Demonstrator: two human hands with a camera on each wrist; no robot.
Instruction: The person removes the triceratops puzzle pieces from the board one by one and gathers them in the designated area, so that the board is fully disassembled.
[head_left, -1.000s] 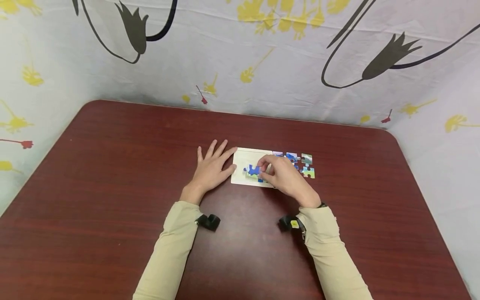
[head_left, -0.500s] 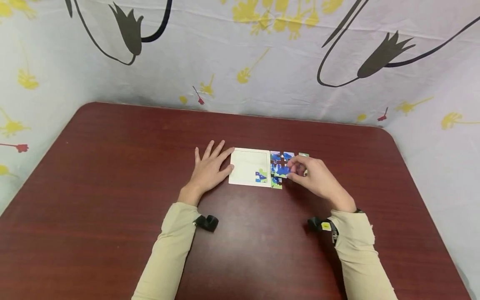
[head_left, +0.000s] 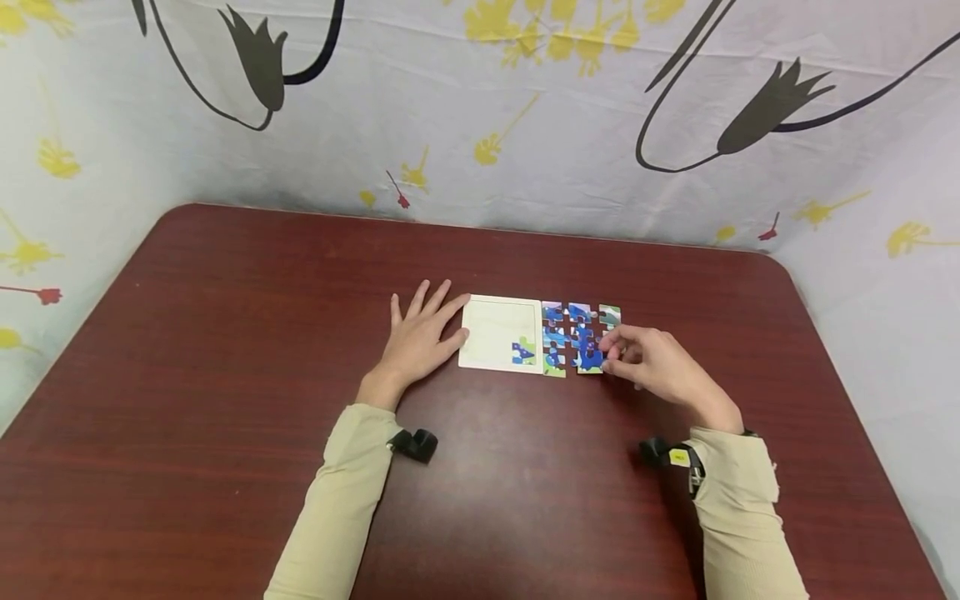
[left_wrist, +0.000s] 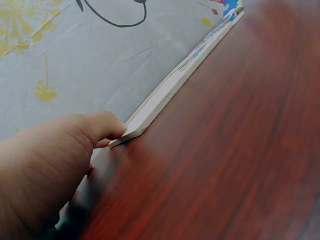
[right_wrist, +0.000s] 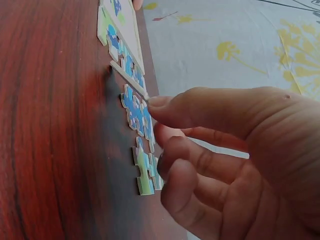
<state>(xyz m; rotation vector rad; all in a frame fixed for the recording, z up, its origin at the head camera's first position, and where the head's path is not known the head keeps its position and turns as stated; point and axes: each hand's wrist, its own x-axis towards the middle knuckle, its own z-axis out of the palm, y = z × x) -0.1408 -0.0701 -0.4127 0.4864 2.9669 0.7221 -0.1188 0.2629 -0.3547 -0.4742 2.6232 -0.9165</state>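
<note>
A pale wooden puzzle tray [head_left: 487, 333] lies on the table, one blue and green jigsaw piece [head_left: 523, 352] in its lower right corner. My left hand [head_left: 420, 337] rests spread at the tray's left edge, thumb and index fingertip touching the rim, as the left wrist view also shows for the thumb [left_wrist: 107, 125]. Right of the tray, my right hand [head_left: 648, 362] pinches a blue jigsaw piece [head_left: 590, 360] at its edge. In the right wrist view that jigsaw piece [right_wrist: 129, 80] is seen edge-on, tilted above the other pieces. The hand hides some pieces behind it.
Several loose jigsaw pieces [head_left: 554, 337] lie in columns along the tray's right side. The dark red table [head_left: 480, 467] ends at a pale patterned cloth [head_left: 450, 108] behind. A black strap with a camera sits on each wrist.
The right hand has moved from over the tray to the right, beyond its edge, carrying the blue jigsaw piece over the loose pieces. The left hand stays on the tray's left edge.
</note>
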